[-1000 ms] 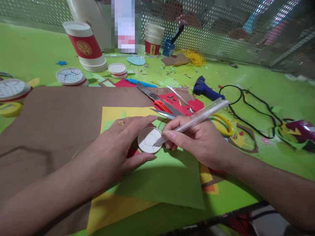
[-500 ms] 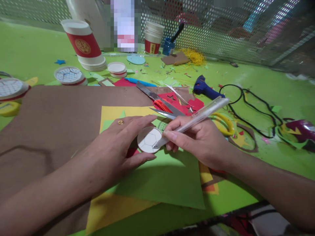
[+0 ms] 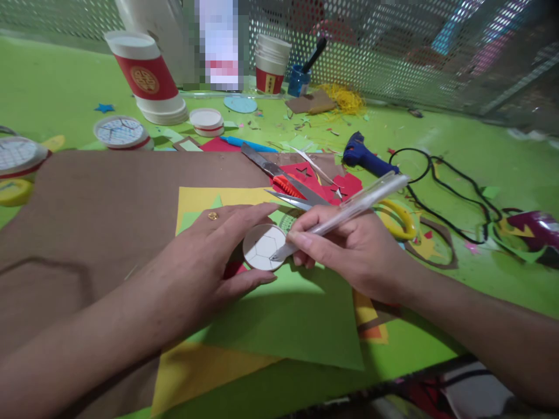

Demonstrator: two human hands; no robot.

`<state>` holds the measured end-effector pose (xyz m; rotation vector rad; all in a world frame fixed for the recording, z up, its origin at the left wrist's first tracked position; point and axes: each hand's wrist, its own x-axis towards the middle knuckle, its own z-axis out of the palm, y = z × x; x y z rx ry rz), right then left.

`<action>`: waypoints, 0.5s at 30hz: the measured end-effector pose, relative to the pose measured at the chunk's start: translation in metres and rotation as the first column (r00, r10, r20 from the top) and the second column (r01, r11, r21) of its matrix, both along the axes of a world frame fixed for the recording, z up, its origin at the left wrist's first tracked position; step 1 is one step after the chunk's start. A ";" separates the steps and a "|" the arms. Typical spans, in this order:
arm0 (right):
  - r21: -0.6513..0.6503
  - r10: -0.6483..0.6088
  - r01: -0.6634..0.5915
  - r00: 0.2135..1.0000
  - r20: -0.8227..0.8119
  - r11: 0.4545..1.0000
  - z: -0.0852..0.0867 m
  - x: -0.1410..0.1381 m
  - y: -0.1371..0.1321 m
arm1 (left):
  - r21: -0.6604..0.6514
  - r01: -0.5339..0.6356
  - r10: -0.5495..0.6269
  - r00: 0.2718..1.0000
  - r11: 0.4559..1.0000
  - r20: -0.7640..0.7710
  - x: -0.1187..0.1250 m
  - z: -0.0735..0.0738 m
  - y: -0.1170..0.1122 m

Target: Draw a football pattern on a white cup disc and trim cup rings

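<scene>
My left hand (image 3: 231, 250) curls its thumb and fingers around a small paper cup piece (image 3: 258, 249), whose round white end faces up. Dark lines on that end form a hexagon with short lines running out from it. A bit of red shows below it, beside my palm. My right hand (image 3: 336, 247) grips a clear-barrelled pen (image 3: 358, 201), its tip on or just over the white disc near the lower right. Both hands are above a green paper sheet (image 3: 283, 326), which lies on yellow paper (image 3: 209, 378).
Scissors (image 3: 399, 220) with yellow handles, an orange utility knife (image 3: 288, 186) and red paper scraps lie just beyond my right hand. A blue glue gun (image 3: 367, 157) with a black cord is to the right. Paper cups (image 3: 146, 81) stand behind; patterned cup pieces (image 3: 120, 132) sit left.
Almost nothing differs. The view has shifted very slightly, and the pen tip has moved minutely on the white disc. Both hands keep their hold.
</scene>
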<state>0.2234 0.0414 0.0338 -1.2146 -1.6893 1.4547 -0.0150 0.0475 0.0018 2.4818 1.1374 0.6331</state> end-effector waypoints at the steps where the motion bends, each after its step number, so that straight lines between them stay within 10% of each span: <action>1: -0.008 0.007 -0.007 1.000 0.003 1.000 0.000 0.000 0.000 | 0.002 0.000 0.000 1.000 1.000 0.000 0.000 0.001 0.000; 15: 0.012 -0.007 0.007 1.000 -0.003 1.000 0.000 -0.001 0.002 | -0.055 -0.018 0.019 1.000 0.998 0.015 0.002 0.005 -0.002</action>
